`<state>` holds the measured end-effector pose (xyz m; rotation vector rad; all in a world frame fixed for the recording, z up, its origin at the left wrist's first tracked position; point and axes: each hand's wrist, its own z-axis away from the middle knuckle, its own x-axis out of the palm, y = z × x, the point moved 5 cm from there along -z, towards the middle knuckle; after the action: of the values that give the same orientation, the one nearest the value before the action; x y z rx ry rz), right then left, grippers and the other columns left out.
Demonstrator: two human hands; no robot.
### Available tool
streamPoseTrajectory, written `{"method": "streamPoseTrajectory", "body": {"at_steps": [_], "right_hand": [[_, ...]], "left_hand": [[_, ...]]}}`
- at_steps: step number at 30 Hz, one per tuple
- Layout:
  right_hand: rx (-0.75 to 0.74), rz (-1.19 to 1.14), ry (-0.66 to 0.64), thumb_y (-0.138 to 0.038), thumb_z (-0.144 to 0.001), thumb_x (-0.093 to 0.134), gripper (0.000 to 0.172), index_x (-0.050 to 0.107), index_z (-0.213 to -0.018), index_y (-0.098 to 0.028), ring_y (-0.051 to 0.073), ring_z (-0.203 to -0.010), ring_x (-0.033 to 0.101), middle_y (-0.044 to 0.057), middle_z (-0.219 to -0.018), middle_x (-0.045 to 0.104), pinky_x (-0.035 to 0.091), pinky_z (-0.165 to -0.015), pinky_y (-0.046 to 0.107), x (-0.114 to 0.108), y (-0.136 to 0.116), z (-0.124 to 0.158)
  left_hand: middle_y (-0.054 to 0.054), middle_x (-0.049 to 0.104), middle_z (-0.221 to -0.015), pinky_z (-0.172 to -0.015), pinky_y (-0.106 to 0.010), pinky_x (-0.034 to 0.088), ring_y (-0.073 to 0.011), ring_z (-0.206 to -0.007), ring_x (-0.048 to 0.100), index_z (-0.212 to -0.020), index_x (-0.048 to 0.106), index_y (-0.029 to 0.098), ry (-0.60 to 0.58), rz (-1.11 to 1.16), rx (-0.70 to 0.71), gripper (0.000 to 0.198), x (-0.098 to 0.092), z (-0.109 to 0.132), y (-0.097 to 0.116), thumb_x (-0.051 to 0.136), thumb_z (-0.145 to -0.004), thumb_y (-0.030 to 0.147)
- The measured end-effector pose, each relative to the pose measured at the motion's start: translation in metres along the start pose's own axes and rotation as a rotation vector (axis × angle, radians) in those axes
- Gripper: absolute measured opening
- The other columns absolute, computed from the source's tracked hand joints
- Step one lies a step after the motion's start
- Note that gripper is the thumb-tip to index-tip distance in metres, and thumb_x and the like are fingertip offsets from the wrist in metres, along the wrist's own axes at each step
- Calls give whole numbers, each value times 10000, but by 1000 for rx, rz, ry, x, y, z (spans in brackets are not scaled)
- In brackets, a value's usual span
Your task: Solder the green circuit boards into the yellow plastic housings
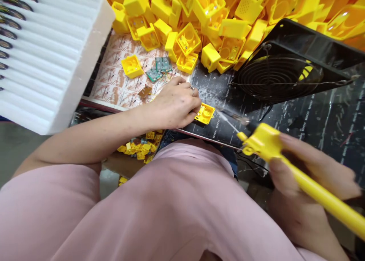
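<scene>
On the near edge of the black bench mat (225, 133), my left hand (178, 101) has its fingers closed on a small open yellow plastic case (208, 113). A ring is on one finger, and the hand covers the case's left part. My right hand (302, 170), slightly blurred, grips a yellow soldering gun (264, 137) with a thin feed tube beside its metal tip. That tip points left, close to the right side of the case. Beyond my left hand lie green circuit boards (163, 64), thin wires, a brown piece (145, 91) and another yellow case (132, 66).
A large heap of yellow cases (211, 25) fills the back. At the right, a black fan (268, 76) with a wire guard stands on the mat. A white ridged foam tray (57, 59) holding round parts juts in at left. More yellow pieces (142, 149) lie below the bench edge.
</scene>
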<state>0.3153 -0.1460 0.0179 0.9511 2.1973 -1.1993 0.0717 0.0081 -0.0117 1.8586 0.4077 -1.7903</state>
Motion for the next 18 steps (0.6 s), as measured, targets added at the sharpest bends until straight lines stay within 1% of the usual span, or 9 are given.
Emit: {"method": "streamPoseTrajectory", "body": {"at_steps": [2,4,6,8,10,13,15,18], "right_hand": [[-146,-22,-50,-274,-927,828,496,692,-1404,-294,178,-732,806,5,-909,840,657,-676,227,13,-9,-5],[-222,-63,-115,-269,-981,786,481,644,-1440,-236,174,-768,813,31,-925,837,688,-751,251,20,-16,-9],[-230,-129,-157,-252,-1003,764,359,657,-1344,-219,165,-801,815,28,-909,823,698,-780,266,22,-20,-12],[-240,-176,-207,-202,-978,790,251,664,-1195,-215,143,-807,807,8,-879,806,688,-752,241,22,-22,-15],[-261,-174,-235,-163,-966,796,206,650,-1105,-205,124,-797,796,-2,-849,787,673,-733,215,24,-24,-18],[-311,-163,-240,-143,-951,807,198,650,-1059,-196,122,-786,791,4,-846,774,668,-747,206,25,-29,-22],[-280,-164,-262,-102,-918,825,239,657,-1049,-211,140,-803,795,6,-875,784,678,-773,235,26,-33,-24],[-137,-148,-332,-76,-912,814,256,677,-1047,-245,184,-873,804,19,-937,799,692,-832,316,23,-39,-27]], "left_hand": [[-42,755,-847,-1013,-503,496,-239,-881,684,-805,757,219,-10,-24,26,276,-2,-2,0,508,-918,253],[-42,754,-842,-995,-480,505,-230,-873,685,-809,764,209,-22,-30,49,289,-4,-3,1,503,-923,260],[-45,754,-839,-973,-463,511,-225,-864,686,-815,770,199,-39,-30,67,312,-6,-4,1,490,-934,268],[-51,754,-830,-958,-455,515,-228,-862,689,-814,773,195,-44,-33,78,326,-7,-5,1,481,-936,271],[-56,753,-824,-958,-457,517,-237,-872,694,-809,773,194,-45,-41,81,338,-7,-5,2,472,-940,272],[-57,754,-816,-962,-459,516,-245,-882,700,-794,766,193,-54,-44,72,337,-8,-6,2,472,-938,274],[-57,757,-821,-964,-458,514,-247,-885,704,-790,764,192,-70,-47,66,319,-8,-8,3,485,-924,272],[-62,757,-823,-950,-451,510,-252,-889,711,-793,767,187,-99,-53,57,297,-7,-10,3,503,-905,266]]}}
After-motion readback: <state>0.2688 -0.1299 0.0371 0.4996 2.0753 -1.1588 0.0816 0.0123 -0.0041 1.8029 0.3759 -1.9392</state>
